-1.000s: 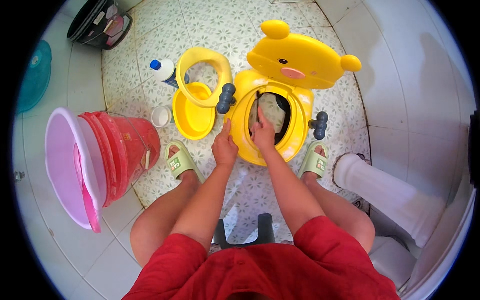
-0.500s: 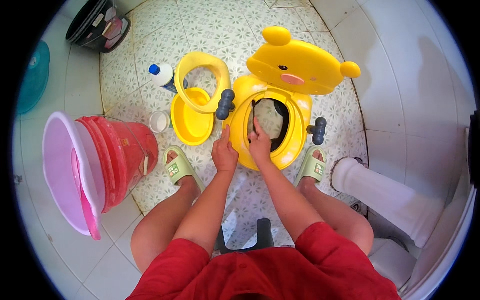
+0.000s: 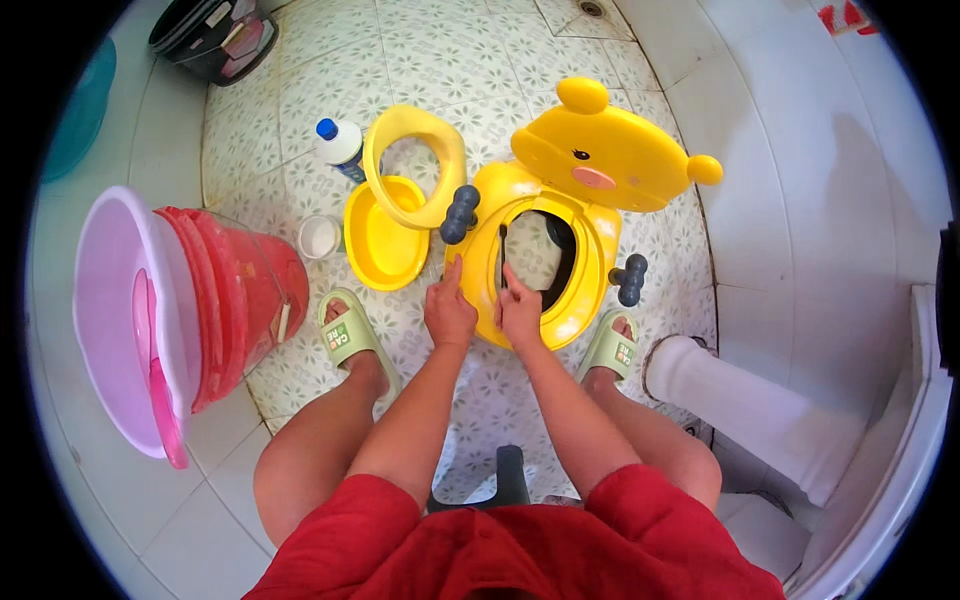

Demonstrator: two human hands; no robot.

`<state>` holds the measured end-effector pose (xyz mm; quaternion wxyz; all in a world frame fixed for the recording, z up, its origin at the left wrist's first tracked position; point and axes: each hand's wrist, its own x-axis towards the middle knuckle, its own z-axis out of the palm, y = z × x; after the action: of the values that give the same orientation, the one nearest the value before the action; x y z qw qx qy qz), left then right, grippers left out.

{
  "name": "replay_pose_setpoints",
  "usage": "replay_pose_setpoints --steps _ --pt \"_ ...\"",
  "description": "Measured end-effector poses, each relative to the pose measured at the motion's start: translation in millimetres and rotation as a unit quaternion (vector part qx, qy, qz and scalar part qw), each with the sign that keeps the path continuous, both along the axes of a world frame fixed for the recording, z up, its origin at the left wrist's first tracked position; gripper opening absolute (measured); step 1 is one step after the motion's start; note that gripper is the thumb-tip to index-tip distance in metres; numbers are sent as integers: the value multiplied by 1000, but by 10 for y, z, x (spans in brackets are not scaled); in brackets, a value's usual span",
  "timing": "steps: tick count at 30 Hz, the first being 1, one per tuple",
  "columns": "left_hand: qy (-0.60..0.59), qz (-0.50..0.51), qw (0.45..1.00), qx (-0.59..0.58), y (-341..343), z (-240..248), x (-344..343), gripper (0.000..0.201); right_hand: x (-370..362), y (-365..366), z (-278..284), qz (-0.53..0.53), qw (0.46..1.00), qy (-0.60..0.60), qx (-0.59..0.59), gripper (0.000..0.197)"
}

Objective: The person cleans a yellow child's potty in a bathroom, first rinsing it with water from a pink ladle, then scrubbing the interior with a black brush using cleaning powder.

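A yellow child's potty (image 3: 585, 310) with a bear-shaped lid (image 3: 600, 160) stands before me, the lid raised and its seat opening uncovered. My right hand (image 3: 519, 313) is closed around a thin dark stick-like brush (image 3: 503, 255), which looks like a toothbrush, its head up against the left inner edge of the opening. At the potty's left side, my left hand (image 3: 451, 313) grips the outer rim, the index finger pointing away from me. Dark grey handles (image 3: 459, 214) stick out on both sides. To the left, a yellow ring seat (image 3: 447, 150) leans over a yellow oval basin (image 3: 388, 262).
A white bottle with a blue cap (image 3: 343, 142) and a small clear cup (image 3: 320, 237) stand left of the basin. At far left are a red bucket (image 3: 250, 300) and a lilac basin (image 3: 105, 330). A black bucket (image 3: 225, 45) sits at the back; a white pedestal (image 3: 745, 410) is at right.
The view has shifted slightly. The brush in my right hand now stands more upright along the opening's left edge; my left hand stays at the potty's side.
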<state>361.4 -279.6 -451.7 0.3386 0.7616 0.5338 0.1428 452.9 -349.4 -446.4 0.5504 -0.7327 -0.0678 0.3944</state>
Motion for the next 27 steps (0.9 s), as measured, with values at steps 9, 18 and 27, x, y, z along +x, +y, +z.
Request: replay_pose_setpoints --steps 9,18,27 --pt "-7 3 1000 -10 -51 -49 21 64 285 48 -247 7 993 -117 10 46" --pt "-15 5 1000 10 -45 -51 7 64 82 18 -209 26 992 -123 -11 49" --pt "-22 -5 999 39 -28 -74 -9 63 143 44 -221 18 987 -161 -3 46"
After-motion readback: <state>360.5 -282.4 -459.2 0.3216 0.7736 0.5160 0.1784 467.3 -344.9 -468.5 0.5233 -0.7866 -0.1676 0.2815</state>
